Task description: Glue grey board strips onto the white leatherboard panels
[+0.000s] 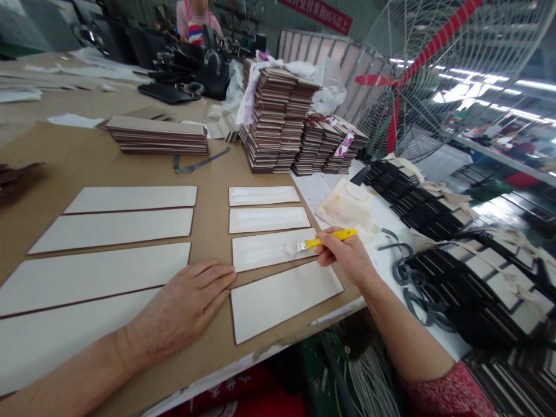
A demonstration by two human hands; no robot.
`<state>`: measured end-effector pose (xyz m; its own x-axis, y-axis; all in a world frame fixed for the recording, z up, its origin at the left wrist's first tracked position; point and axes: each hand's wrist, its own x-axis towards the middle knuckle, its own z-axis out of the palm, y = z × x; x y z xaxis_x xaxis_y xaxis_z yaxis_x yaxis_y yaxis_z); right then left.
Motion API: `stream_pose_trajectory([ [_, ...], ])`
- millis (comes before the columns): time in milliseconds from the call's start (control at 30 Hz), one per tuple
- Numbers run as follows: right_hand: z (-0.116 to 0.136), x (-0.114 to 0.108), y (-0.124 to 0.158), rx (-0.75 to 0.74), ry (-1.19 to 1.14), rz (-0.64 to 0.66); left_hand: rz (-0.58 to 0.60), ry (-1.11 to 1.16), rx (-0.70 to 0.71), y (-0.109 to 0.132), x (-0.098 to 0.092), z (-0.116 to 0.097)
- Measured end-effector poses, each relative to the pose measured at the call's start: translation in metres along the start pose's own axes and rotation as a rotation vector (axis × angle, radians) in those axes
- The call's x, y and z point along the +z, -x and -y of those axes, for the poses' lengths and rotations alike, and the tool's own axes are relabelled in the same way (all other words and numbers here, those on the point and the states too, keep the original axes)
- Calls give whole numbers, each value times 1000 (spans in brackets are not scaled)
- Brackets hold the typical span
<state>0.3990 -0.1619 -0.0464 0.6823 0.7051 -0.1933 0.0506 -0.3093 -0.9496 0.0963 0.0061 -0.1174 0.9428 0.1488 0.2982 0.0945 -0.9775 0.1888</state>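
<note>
My right hand (341, 252) grips a paintbrush by its yellow handle (343, 234). The white-coated bristles (293, 249) press on the third small white panel (260, 253) in the right-hand column. Wet-looking streaks cover that panel and the two behind it, the far panel (263, 196) and the second panel (269, 220). The nearest small panel (282, 301) has a plain, even surface. My left hand (195, 295) lies flat with its fingers stretched out, fingertips at the left edge of the third panel. Longer white panels (99, 275) lie in a column at the left, partly under my left forearm.
Tall stacks of brown-edged boards (278, 116) stand at the back, beside a lower stack (156, 136). A stained pad (345, 202), grey strips (421, 289) and black-edged bundles (490, 278) lie right. A red-bladed caged fan (397, 84) stands behind; a person (200, 26) is far back.
</note>
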Motion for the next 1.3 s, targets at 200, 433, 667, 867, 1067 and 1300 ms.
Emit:
stream_pose_trajectory([
  [200, -1, -29, -2, -13, 24, -104, -30, -35, 49, 3, 4, 4],
  [433, -10, -54, -6, -41, 26, -176, -20, -23, 33, 6, 9, 7],
  [667, 2, -51, 10, -67, -87, -244, 18, 27, -27, -5, -2, 4],
  [867, 16, -12, 44, -74, -325, -65, 50, -80, 97, -1, -46, -33],
  [1067, 6, 36, 68, 14, -345, 192, 54, -96, 152, 24, -42, -83],
  [1300, -7, 59, 70, 50, -324, 279, 11, -75, 73, 33, -19, -85],
])
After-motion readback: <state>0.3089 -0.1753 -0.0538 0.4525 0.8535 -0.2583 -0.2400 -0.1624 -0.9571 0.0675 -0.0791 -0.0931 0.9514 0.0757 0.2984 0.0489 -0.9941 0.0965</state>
